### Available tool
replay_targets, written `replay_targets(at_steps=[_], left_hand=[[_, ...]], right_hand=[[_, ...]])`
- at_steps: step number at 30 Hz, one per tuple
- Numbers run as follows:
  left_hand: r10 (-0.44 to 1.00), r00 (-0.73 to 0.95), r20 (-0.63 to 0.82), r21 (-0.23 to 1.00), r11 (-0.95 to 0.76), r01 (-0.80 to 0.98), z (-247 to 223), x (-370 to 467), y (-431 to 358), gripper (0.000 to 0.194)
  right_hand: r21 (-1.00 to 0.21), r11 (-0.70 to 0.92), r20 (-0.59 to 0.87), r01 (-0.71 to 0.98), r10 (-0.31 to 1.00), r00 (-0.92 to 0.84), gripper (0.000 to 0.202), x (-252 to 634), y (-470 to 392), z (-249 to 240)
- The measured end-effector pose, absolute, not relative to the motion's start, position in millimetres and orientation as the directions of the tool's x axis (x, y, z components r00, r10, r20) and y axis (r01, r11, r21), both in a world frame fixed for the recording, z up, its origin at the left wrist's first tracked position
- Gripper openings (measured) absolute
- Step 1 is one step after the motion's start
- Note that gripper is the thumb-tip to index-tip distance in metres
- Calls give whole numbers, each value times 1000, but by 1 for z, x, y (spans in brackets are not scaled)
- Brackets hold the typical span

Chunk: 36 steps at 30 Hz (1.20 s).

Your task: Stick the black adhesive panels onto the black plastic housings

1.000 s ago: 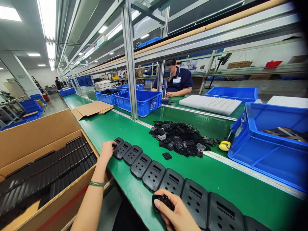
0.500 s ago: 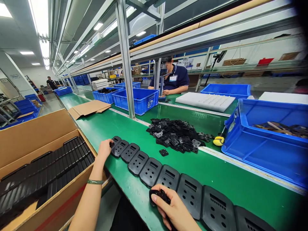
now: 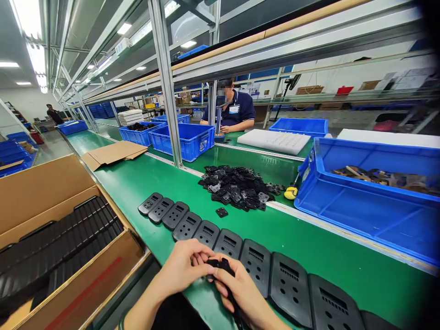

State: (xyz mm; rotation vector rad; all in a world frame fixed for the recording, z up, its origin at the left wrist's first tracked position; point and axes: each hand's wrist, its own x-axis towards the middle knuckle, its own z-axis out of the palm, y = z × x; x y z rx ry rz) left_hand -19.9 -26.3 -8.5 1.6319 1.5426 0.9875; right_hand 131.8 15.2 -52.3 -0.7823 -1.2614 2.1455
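Several black plates (image 3: pixel 256 266) with slots and holes lie side by side in a slanting row on the green bench. The farthest plate (image 3: pixel 150 204) has a small four-hole pad on it. My right hand (image 3: pixel 237 284) grips a stack of small black pads (image 3: pixel 220 263) above the near edge of the bench. My left hand (image 3: pixel 189 263) meets it, its fingers pinched at the stack's left end; whether it holds a single pad is hidden. Beyond the row is a heap of black pads (image 3: pixel 237 185), with one loose pad (image 3: pixel 222 212) in front.
At left, an open carton (image 3: pixel 82 279) holds black parts. Flat cardboard (image 3: pixel 113 153) lies farther back. A blue bin (image 3: pixel 364 211) and a yellow-handled tool (image 3: pixel 290 193) are at right. A metal post (image 3: pixel 167 87) rises mid-bench. A person (image 3: pixel 237 110) sits across.
My left hand has left the farthest plate and come back to the stack in my right hand. The farthest plate now shows a pad on it. The view has shifted right.
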Motion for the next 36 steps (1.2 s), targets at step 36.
replay_targets(at_steps=[36], left_hand=[[857, -353, 375, 387, 202, 900, -40, -179, 15, 28]], right_hand=[[-928, -374, -288, 12, 693, -661, 39, 134, 12, -49]])
